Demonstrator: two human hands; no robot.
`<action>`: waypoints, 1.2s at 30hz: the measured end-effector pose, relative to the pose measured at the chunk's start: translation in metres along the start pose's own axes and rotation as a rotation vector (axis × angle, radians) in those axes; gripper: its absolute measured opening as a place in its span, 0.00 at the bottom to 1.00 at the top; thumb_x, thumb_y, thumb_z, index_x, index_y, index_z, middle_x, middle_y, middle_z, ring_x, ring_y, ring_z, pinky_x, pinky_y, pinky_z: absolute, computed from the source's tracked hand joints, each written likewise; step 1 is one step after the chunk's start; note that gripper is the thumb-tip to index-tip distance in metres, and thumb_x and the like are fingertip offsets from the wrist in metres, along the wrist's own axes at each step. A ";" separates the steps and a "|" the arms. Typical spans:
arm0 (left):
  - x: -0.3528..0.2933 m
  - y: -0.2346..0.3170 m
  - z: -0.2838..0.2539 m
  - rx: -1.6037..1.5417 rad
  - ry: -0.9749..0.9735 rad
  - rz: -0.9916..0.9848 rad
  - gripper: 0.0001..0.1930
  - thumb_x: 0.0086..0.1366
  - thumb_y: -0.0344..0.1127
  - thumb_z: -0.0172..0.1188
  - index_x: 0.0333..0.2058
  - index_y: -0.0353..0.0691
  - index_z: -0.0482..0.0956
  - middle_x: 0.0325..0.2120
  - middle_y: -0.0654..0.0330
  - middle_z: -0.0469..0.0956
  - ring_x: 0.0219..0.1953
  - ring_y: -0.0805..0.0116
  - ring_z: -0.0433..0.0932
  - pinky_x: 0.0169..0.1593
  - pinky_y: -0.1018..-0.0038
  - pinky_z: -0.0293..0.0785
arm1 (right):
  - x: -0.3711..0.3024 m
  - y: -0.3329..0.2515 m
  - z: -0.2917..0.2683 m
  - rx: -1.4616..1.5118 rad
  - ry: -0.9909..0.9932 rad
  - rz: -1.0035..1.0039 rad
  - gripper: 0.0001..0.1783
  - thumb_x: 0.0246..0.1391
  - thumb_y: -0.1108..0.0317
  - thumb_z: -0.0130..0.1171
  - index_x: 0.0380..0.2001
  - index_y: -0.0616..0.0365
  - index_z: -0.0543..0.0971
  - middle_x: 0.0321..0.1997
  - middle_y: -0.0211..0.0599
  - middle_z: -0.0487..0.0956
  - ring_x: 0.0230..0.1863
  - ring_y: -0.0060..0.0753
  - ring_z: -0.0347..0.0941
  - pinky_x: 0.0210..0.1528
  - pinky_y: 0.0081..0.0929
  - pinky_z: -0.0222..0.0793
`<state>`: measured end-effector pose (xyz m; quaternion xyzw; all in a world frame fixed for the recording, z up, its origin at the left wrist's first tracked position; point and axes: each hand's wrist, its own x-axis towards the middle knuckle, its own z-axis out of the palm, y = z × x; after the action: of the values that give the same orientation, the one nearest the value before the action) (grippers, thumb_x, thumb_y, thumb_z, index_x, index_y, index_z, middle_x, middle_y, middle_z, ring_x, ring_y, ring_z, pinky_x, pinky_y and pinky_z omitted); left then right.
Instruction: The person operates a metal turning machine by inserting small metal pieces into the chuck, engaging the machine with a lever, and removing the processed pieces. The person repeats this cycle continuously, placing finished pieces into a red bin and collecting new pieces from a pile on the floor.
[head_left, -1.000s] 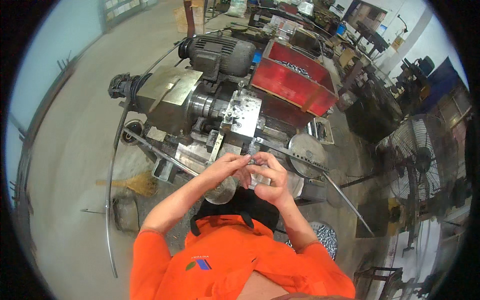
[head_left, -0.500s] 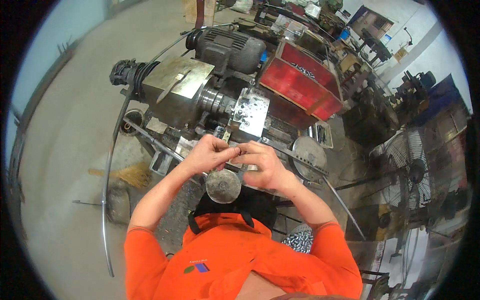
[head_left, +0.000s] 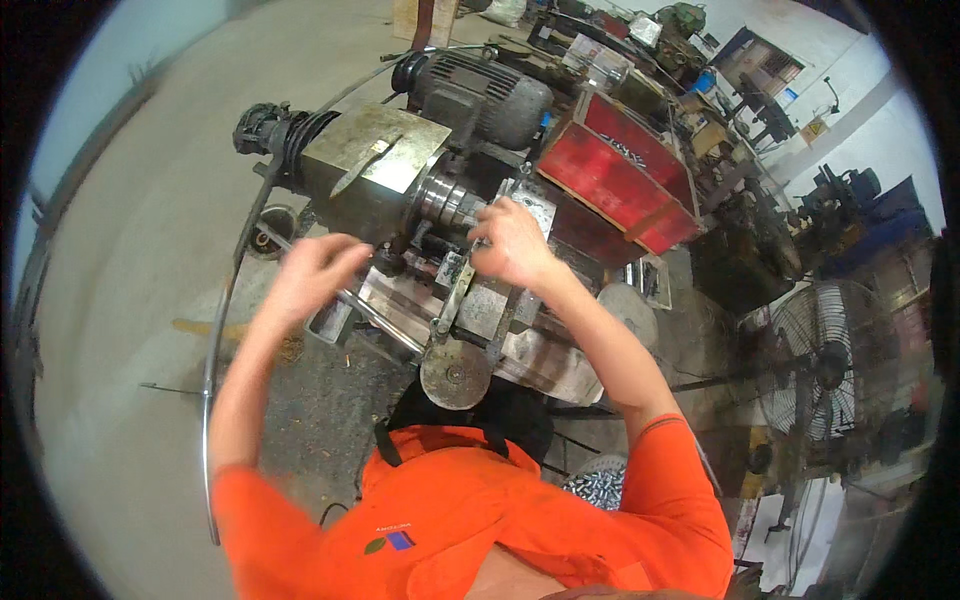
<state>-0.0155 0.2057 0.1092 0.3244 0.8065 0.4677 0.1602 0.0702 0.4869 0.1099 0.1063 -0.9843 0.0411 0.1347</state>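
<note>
My left hand [head_left: 320,272], slightly blurred, is over the upper part of a long metal lever bar [head_left: 385,325]; its fingers stretch to the right, and no object shows in it. At the lathe's shiny spindle chuck [head_left: 440,203], my right hand [head_left: 515,248] has its fingers curled together. Whatever is between those fingertips is hidden or too small to make out. The hand covers part of the metal tool block [head_left: 538,208] beside the chuck. Below it sit a flat bar [head_left: 455,297] and a round metal disc [head_left: 455,374], close to my body.
A red metal bin [head_left: 600,175] with small metal parts stands behind the lathe, beside a large motor [head_left: 485,95]. A second disc [head_left: 630,312] lies to the right. A container of small metal pieces [head_left: 597,488] is by my right side. A fan [head_left: 828,360] stands far right.
My hands were together above the near disc and have parted. The left has moved left to the lever bar, the right forward to the chuck. The view has shifted a little.
</note>
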 end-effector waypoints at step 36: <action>-0.090 -0.277 -0.202 1.001 0.804 0.073 0.14 0.59 0.34 0.55 0.42 0.36 0.77 0.31 0.49 0.79 0.35 0.53 0.79 0.40 0.63 0.74 | 0.033 0.024 0.038 0.159 0.056 0.093 0.17 0.25 0.64 0.56 0.25 0.57 0.82 0.37 0.44 0.78 0.41 0.48 0.70 0.46 0.37 0.67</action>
<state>-0.1661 -0.0841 -0.0293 0.1867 0.9127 0.1248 -0.3414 0.0238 0.4998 0.0810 0.0695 -0.9777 0.1284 0.1509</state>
